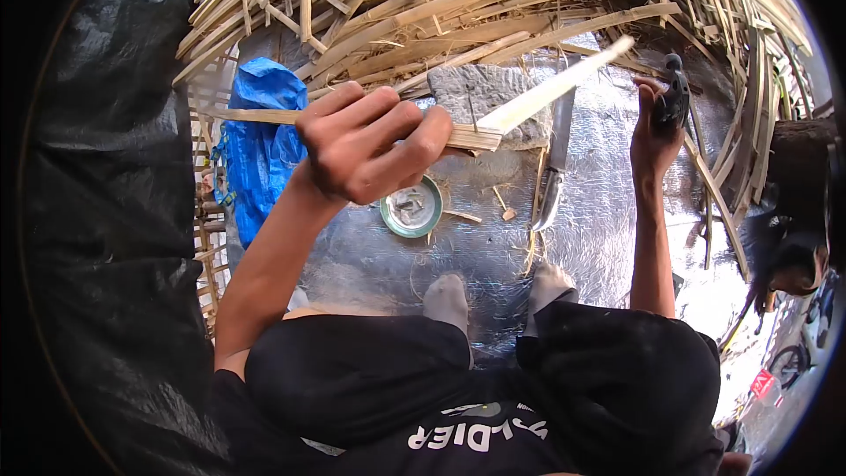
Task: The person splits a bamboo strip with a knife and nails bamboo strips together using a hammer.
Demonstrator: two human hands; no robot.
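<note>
My left hand (pixel 374 141) is closed around a small bundle of split bamboo strips (pixel 480 137), held over the floor. A thin nail (pixel 473 115) stands upright in the strips near their right end. From there a pale strip (pixel 564 84) slants up to the right. Raised at the right, my right hand (pixel 652 123) grips a dark hammer (pixel 674 97), its head uppermost; its handle is mostly hidden. Below the strips sits a green-rimmed bowl (pixel 411 231) with small pieces inside. A grey block (pixel 480 86) lies beyond the strips, beside a long knife (pixel 557 141).
Piled bamboo strips (pixel 423 13) curve along the far side and right. A blue plastic bag (pixel 264 150) lies at left, next to a black sheet (pixel 106 211). Silvery foil (pixel 599 211) covers the floor. My feet (pixel 447 300) rest on it, near a bamboo scrap (pixel 506 205).
</note>
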